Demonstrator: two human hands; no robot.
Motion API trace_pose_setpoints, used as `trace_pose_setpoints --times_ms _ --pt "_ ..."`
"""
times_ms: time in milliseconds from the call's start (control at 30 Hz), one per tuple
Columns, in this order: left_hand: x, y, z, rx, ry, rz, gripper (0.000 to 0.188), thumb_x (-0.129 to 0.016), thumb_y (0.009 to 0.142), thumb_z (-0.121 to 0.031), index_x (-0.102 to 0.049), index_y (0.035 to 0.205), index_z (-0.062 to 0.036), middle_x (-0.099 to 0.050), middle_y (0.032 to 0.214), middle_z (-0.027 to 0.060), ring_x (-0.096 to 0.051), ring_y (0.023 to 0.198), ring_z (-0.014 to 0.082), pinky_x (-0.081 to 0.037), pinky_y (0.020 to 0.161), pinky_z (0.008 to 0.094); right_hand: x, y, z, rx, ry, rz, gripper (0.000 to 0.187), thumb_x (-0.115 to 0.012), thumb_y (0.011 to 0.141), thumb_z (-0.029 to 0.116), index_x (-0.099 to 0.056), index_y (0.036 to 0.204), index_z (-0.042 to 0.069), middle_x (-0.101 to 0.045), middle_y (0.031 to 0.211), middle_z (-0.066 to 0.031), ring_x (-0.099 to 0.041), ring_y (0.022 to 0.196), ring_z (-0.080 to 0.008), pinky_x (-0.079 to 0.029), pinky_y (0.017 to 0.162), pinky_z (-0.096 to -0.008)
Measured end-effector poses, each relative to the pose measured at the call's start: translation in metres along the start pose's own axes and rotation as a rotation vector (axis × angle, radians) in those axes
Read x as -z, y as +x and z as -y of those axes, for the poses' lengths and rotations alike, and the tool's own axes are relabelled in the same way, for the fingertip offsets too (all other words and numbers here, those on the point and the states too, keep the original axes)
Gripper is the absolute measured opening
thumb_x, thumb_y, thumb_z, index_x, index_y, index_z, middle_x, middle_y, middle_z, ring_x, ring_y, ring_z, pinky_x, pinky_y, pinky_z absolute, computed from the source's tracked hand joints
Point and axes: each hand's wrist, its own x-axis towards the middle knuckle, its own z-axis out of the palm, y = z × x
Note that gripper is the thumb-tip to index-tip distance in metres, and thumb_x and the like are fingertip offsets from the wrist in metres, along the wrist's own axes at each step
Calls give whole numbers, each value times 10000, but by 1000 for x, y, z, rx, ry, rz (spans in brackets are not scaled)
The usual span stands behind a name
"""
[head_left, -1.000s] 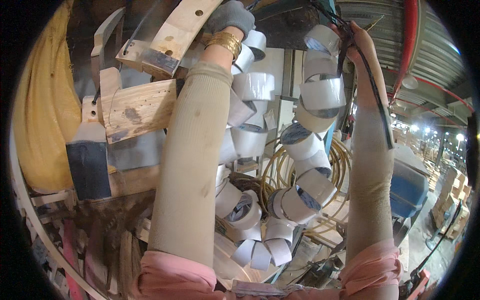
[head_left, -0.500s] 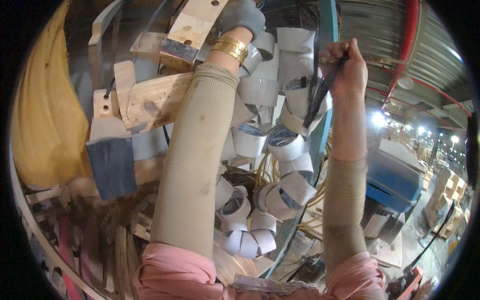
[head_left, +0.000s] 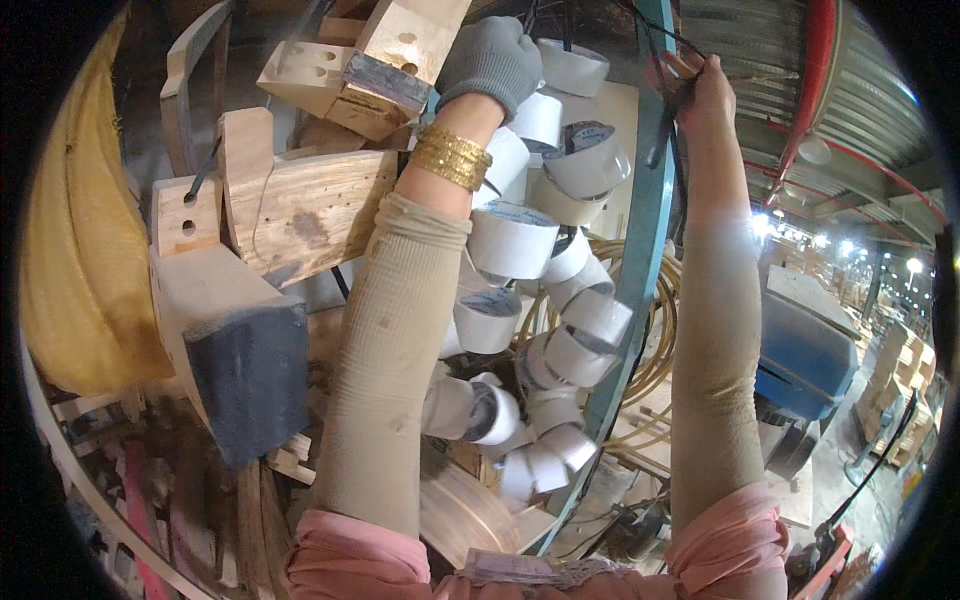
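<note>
My left hand (head_left: 490,68), in a grey knit glove, is raised at the top centre and closed. A black cord (head_left: 531,14) comes out above its fist. My bare right hand (head_left: 706,92), raised to the right beside a teal metal post (head_left: 637,260), is closed on a black strap (head_left: 668,125) whose loose part hangs down. Between my arms hang many white tape rolls (head_left: 513,240), strung together in a long bunch that curves down behind my left forearm. Part of the bunch is hidden by that forearm.
Wooden parts with drilled holes (head_left: 325,205) hang at left, one with a dark end block (head_left: 250,370). A yellow cloth (head_left: 85,250) drapes at far left. Coiled yellow hose (head_left: 655,345) hangs behind the post. A blue machine (head_left: 805,350) stands at right, with stacked wood (head_left: 900,395) beyond.
The tape rolls have swung and shifted in the bunch. My right hand has moved slightly right, and the strap below it hangs shorter. The wooden parts at left appear larger and nearer.
</note>
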Motion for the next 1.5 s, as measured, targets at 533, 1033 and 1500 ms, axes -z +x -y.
trace_pose_setpoints --times_ms 533,1033,1500 --pt "7 -3 -3 -61 -48 -79 235 -477 746 -227 -617 742 -39 -582 755 212 -575 730 365 -466 674 418 -104 30 -24 -81 -848 421 201 -545 781 186 -520 647 38 -514 587 -78 -478 488 -195 -362 421 -305" --pt "21 -6 10 42 143 73 230 -480 764 -255 -637 848 -109 -608 868 177 -594 827 333 -480 707 416 -57 60 -22 -8 -405 418 196 -458 876 153 -568 886 -9 -447 617 5 -381 500 -97 -333 460 -228" --pt "28 44 -8 320 46 2 219 -523 712 -181 -621 856 -48 -592 926 217 -582 876 349 -474 752 415 -141 77 -39 150 -854 55 133 -522 792 143 -585 724 48 -537 672 -64 -515 601 -205 -393 472 -323"
